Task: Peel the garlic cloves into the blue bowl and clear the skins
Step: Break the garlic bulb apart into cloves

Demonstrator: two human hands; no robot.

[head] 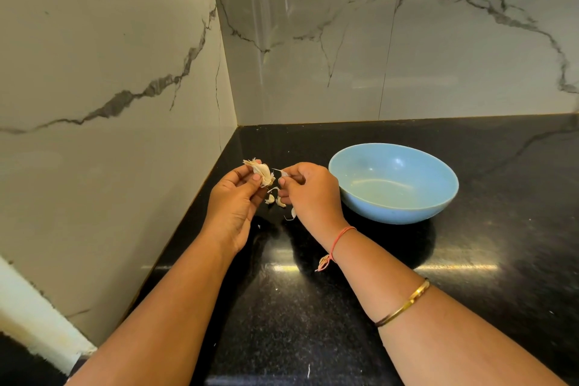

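My left hand (pixel 235 200) holds a partly broken garlic bulb (pixel 261 173) with papery skin, thumb and fingers curled round it above the black counter. Right beside it, my right hand (pixel 308 194) pinches a small garlic clove (pixel 284 173) between thumb and fingertips. Several loose cloves and skin bits (pixel 277 200) lie on the counter under the two hands. The blue bowl (pixel 394 182) stands upright just right of my right hand, and I see nothing inside it.
The black polished counter (pixel 344 307) runs into a corner between two grey marble-patterned walls (pixel 109 72). The left wall is close beside my left forearm. A white ledge (pixel 34 316) shows at the lower left.
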